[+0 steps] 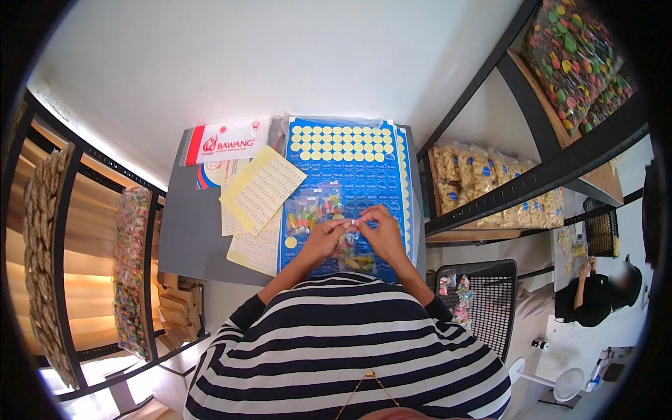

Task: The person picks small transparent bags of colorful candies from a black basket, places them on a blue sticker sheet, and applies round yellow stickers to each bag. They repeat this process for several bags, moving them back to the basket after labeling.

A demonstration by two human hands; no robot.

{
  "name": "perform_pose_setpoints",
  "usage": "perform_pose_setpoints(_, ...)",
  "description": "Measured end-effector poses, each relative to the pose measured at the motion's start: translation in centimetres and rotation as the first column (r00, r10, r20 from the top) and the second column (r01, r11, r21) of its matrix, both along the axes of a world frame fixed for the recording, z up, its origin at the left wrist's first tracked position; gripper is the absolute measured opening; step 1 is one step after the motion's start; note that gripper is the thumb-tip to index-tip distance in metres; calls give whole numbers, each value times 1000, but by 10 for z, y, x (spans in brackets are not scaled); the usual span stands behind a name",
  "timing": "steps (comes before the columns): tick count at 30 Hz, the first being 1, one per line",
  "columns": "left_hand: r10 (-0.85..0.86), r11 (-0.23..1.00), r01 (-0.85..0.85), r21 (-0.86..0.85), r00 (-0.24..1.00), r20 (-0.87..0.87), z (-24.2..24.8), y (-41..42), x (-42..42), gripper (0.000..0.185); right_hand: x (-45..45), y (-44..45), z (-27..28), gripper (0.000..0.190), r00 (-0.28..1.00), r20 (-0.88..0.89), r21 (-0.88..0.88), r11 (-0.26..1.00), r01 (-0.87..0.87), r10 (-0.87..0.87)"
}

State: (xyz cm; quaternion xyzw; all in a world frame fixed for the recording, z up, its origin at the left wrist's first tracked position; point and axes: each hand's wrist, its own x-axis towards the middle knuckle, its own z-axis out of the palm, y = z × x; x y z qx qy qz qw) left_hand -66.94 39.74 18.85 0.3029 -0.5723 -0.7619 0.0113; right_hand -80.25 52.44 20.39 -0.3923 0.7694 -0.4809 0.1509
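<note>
My left hand [324, 240] and my right hand [382, 233] meet over the table, thumbs and forefingers pinching a small white label [354, 222] between them. Below the fingers lies a clear plastic bag [346, 245] of colourful snack pieces; the hands hide part of it. Several similar clear bags [310, 215] with white labels at their tops rest just beyond my left hand. Everything here lies on blue sheets of round stickers [362, 176], whose far rows show pale yellow circles where stickers are gone.
Pale yellow label sheets [264, 190] overlap left of the blue sheets on a grey table [194, 236]. A printed white-and-red package [231, 142] lies behind them. Racks of bagged snacks [483, 173] flank both sides. A black crate [488, 299] stands at right; a person [593, 299] sits beyond.
</note>
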Motion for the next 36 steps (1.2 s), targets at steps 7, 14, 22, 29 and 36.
perform_pose_setpoints(7, -13, 999, 12, -38, 1000, -24, -2, 1, 5, 32, 0, -1, -21, 28, 956, 281, 12, 996, 87, -87)
perform_pose_setpoints(14, 53, 959, -64, -276, 997, -48, -13, -8, 8, 31, -6, -3, -43, 31, 947, 322, -47, 999, 11, 4)
perform_pose_setpoints(22, 240, 252, -390, -885, 912, -334, 17, -41, 10, 28, -8, 4, -21, 25, 997, 53, -4, 998, 61, -60)
perform_pose_setpoints(29, -68, 404, 237, -884, 971, 229, -15, -13, 55, 45, -2, 7, -19, 22, 938, -250, 181, 963, -199, 240)
perform_pose_setpoints(36, 79, 621, 100, -777, 979, 190, -8, 0, 55, 51, 15, 0, -27, 24, 856, -274, 296, 885, -359, 438)
